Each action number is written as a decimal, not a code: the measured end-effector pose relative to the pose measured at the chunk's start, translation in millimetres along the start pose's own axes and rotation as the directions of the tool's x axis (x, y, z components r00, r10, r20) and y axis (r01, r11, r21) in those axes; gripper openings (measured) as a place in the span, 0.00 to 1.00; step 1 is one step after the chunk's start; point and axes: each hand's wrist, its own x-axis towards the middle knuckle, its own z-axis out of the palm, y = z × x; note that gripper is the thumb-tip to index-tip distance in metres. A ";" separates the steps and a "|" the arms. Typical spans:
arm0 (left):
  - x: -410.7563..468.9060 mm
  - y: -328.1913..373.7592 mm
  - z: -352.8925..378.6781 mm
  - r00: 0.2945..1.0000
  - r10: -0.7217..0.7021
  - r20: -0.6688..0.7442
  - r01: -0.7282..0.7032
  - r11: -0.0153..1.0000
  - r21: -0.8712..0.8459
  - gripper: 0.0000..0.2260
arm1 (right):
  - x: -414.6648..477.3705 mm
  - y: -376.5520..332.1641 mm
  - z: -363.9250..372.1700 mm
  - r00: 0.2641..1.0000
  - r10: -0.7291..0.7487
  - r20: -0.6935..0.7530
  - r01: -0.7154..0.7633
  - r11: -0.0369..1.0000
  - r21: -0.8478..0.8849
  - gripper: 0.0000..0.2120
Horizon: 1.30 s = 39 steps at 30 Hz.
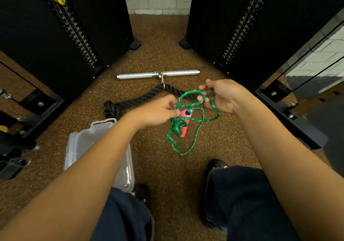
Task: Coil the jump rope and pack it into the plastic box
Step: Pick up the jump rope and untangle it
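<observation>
Clear plastic box [104,147] on floor beside black rope attachment [134,101] and metal bar [158,74]; left hand [158,113] and right hand [223,95] fingers both pinching green jump rope [188,121] loops.

Bare floor [158,41] ran open between the two black weight stacks [55,36], which walled in both sides. A steel bar [137,76] and a thick black rope [134,102] lay across the far end. The clear plastic box [81,144] sat low on the left, partly under the left forearm; open floor lay between it and the dangling jump rope [193,136].
</observation>
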 end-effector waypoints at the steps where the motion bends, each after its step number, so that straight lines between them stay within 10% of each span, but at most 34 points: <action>1: -0.5 0.0 -3.4 1.000 -0.004 -0.017 0.003 0.999 -0.049 0.02 | 2.4 2.1 -1.1 0.999 -0.024 -0.048 0.016 0.989 -0.148 0.15; 8: 4.0 5.0 -17.3 0.985 -0.034 -0.170 -0.011 0.967 -0.254 0.09 | 3.1 19.8 1.0 0.982 -0.171 -0.075 0.003 0.418 -0.908 0.13; 14: 5.0 10.5 -16.1 0.970 -0.099 -0.222 -0.038 0.840 -0.541 0.11 | -14.7 8.0 9.8 0.842 -0.397 0.366 0.533 0.507 -0.677 0.17; 20: 4.5 10.5 -16.6 0.964 -0.126 -0.235 -0.030 0.825 -0.565 0.10 | -12.0 13.6 14.7 0.797 -0.477 0.370 0.593 0.506 -0.626 0.07; 30: 3.9 4.0 -26.4 0.920 -0.157 -0.358 -0.040 0.873 -0.486 0.11 | -0.7 14.6 -1.4 0.915 -0.371 0.160 0.318 0.413 -0.853 0.06; 39: 1.8 2.4 -33.8 0.885 -0.225 -0.406 -0.073 0.796 -0.600 0.11 | 2.8 19.8 -13.5 0.956 -0.144 -0.256 -0.216 0.245 -0.945 0.18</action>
